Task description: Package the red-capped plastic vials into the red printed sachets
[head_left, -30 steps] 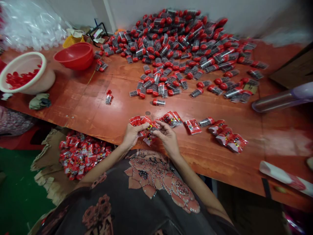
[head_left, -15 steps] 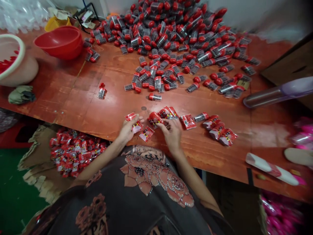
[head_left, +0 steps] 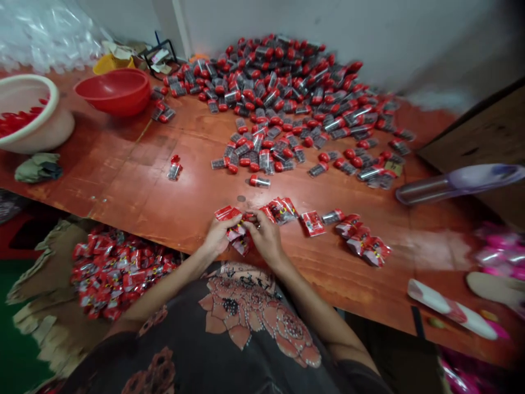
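My left hand (head_left: 218, 236) is closed on a red printed packet (head_left: 228, 212), which sticks out above its thumb. Close against it, my right hand (head_left: 264, 236) pinches another red packet (head_left: 248, 217), mostly hidden by the fingers. Below the two hands, a packet (head_left: 241, 246) shows partly on the table. Just right of the hands lie a small cluster of red packets (head_left: 283, 210) and a flat packet (head_left: 313, 223). Beside that one is a clear tube with a red cap (head_left: 332, 216), and further right several filled packets (head_left: 363, 241).
A large heap of red-capped tubes (head_left: 283, 82) covers the back of the table (head_left: 135, 191). A red bowl (head_left: 112, 90) and a white tub (head_left: 61, 117) stand left. Below the edge is a carton of filled packets (head_left: 123, 268). A long clear tube (head_left: 426, 189) lies right.
My right hand has moved left with the packet, up against my left hand. The head view has tilted up slightly, so the table sits lower in the picture.
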Demonstrator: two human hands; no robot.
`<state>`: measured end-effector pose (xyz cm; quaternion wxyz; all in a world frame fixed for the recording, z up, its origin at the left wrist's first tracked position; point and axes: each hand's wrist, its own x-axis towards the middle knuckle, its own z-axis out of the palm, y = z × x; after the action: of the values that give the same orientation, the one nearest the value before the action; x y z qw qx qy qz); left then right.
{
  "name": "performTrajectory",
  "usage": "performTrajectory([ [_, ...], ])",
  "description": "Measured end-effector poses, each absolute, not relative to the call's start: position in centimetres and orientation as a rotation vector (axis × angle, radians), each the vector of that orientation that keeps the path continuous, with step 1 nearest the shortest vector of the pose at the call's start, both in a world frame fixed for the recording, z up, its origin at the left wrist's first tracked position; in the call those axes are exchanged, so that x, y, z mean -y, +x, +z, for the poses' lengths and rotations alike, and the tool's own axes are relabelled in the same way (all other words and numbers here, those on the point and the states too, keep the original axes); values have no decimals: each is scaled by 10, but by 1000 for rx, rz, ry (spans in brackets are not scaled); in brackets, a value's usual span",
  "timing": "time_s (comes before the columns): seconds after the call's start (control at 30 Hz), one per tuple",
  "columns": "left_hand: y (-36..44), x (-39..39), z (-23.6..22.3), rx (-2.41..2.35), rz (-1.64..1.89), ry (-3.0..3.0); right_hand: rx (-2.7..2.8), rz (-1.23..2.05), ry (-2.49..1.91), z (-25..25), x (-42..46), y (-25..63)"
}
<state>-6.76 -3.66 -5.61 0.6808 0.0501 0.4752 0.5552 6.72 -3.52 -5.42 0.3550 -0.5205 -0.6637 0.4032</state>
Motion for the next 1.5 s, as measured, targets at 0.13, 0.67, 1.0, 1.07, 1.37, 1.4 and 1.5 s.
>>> performTrajectory([
  [0.13,-74,29,-52,-1076,1312,167,1989,864,-1403,-49,16,67],
  [0.67,-95,0,-49,-1139,1339,26,2668,379,-1661,-44,-113,85],
  [1.0,-101,2,-47,-1038,1346,15,1825,1001,-1352,-16,-33,83],
  [1.07,-99,2,-44,-1035,1358,12,1629,1128,-1310,-15,-10,80],
  [1.37,-93,6,-38,-1109,1387,125,1505,1149,-1244,-25,17,74],
  [1.4,-94,7,-38,-1112,1392,145,1514,1150,-1247,-24,17,75],
  [1.5,-94,9,-35,-1120,1389,189,1513,1159,-1259,-24,18,75],
])
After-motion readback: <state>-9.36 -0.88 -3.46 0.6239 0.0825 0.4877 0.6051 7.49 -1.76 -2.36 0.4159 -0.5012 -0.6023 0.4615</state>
